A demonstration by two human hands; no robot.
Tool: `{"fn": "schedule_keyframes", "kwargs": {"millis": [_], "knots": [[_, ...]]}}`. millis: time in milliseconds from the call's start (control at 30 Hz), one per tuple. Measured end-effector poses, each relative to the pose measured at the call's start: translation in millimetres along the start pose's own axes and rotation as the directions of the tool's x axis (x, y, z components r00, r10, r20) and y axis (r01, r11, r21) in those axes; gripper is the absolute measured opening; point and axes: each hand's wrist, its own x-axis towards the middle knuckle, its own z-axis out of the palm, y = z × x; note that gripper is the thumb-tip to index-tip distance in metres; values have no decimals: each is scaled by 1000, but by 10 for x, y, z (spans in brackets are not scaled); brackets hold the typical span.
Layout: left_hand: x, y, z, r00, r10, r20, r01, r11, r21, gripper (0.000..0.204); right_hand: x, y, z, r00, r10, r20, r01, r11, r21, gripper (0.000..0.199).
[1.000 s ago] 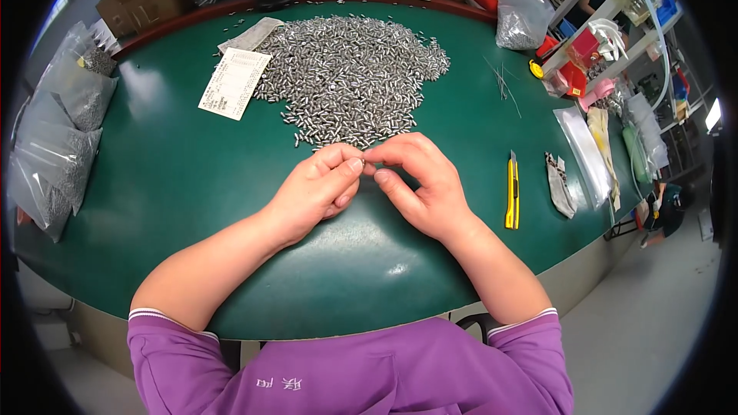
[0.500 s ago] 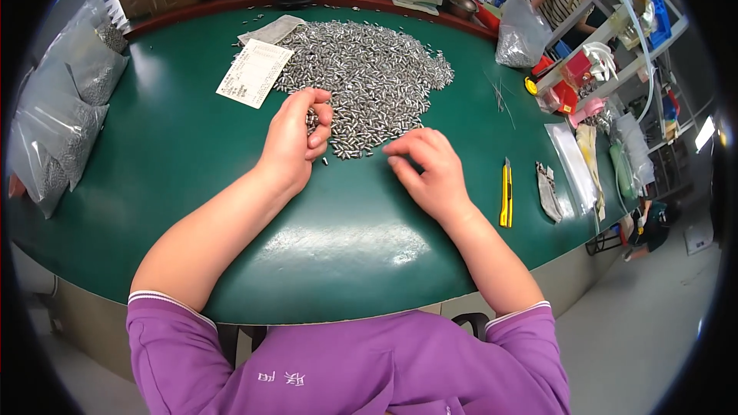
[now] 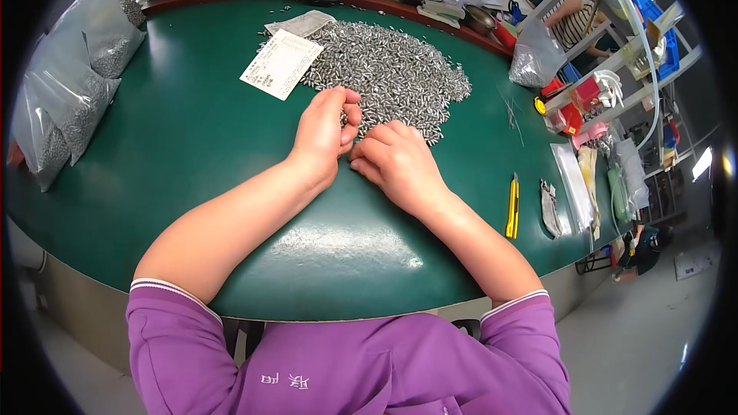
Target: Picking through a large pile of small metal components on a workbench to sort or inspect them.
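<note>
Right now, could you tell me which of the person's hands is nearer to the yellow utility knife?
Right. The right hand lies left of the yellow utility knife on the green table; the left hand is farther left, beyond it.

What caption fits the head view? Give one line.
Two hands, left and right, pick at a pile of metal pins on a green table.

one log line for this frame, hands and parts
left hand: curled at near edge of small metal parts pile | right hand: palm down beside it | green table

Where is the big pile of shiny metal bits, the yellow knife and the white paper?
Pile of metal bits [image 3: 392,73], head view, middle of the heap.
Yellow knife [image 3: 512,207], head view, middle of its handle.
White paper [image 3: 281,64], head view, centre of the sheet.
</note>
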Motion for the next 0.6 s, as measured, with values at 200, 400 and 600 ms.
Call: {"fn": "schedule_keyframes", "kwargs": {"millis": [200, 400, 600], "knots": [[-98, -19, 49, 971, -145, 192, 121, 984, 133, 12, -135, 71, -261, 946, 317, -70, -272, 893, 360, 8], [-180, -149, 74, 793, -403, 458, 330, 915, 233, 18, -391, 186, -212, 830, 551, 81, -348, 399, 848, 9], [-199, -156, 23, 797, -407, 446, 338, 913, 229, 22, -397, 199, -209, 885, 465, 29, -264, 450, 853, 8]]}}
